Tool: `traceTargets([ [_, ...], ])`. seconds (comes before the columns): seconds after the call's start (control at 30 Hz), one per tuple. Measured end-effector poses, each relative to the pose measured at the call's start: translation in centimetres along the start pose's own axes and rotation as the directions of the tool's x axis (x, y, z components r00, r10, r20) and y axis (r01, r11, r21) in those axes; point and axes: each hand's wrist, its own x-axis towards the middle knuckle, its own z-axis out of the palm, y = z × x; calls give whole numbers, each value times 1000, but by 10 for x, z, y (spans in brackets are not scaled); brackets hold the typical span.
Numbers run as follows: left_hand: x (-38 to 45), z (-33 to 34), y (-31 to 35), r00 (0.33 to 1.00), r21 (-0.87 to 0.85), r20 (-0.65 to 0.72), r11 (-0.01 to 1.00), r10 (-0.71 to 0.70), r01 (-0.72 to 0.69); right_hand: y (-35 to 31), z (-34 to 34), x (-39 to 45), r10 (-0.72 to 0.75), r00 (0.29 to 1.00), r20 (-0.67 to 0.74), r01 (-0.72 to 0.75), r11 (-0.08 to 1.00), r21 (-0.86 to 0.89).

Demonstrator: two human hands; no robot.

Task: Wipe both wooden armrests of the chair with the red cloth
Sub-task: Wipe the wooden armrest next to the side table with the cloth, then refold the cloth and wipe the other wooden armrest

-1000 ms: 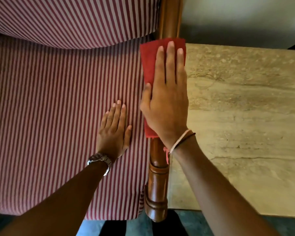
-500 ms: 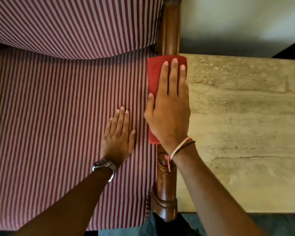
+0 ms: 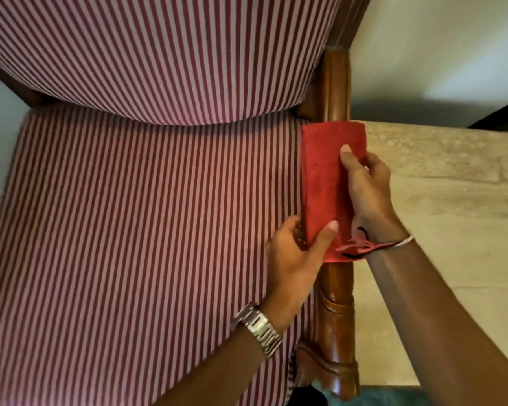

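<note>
The folded red cloth lies draped over the chair's right wooden armrest, covering its middle stretch. My right hand grips the cloth from the outer side, thumb on top. My left hand pinches the cloth's near inner corner, thumb on the cloth, fingers tucked beside the striped seat. The armrest's carved front end and its rear post show bare wood. The left armrest is out of view.
The red-and-white striped seat and backrest fill the left. A beige stone-topped table stands tight against the armrest's right side. A pale wall rises behind the table.
My left hand has left the seat cushion and taken hold of the cloth's near corner. My right hand went from flat on top of the cloth to gripping its outer side.
</note>
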Motion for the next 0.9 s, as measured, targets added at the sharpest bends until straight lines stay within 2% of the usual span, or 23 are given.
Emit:
traceTargets([
  [0.1, 11, -4, 9, 998, -49, -43, 998, 37, -39, -4, 9, 2, -196, 968, -157, 182, 978, -103],
  [0.2, 10, -18, 25, 998, -64, -34, 997, 44, -46, -13, 22, -9, -318, 923, -216, 279, 941, -194],
  [0.27, 8, -40, 34, 998, -63, -31, 996, 56, -58, -23, 38, -26, -372, 902, -220, 344, 926, -155],
  [0.33, 4, -76, 42, 997, -72, -40, 995, 73, -75, -35, 64, -51, -369, 914, -170, 366, 929, -51],
  [0.43, -8, -140, 57, 993, -67, -79, 993, 87, -92, -49, 107, -88, -313, 949, -45, 316, 943, 104],
  [0.57, -39, -246, 79, 983, -21, -158, 995, 94, -99, -64, 180, -141, -177, 968, 179, 106, 932, 348],
  [0.73, -79, -363, 106, 966, 45, -247, 996, 80, -71, -70, 262, -195, -89, 876, 474, -105, 925, 366],
  [0.9, -112, -466, 123, 926, 204, -372, 979, 62, 16, -60, 345, -242, -26, 801, 598, -195, 933, 302],
])
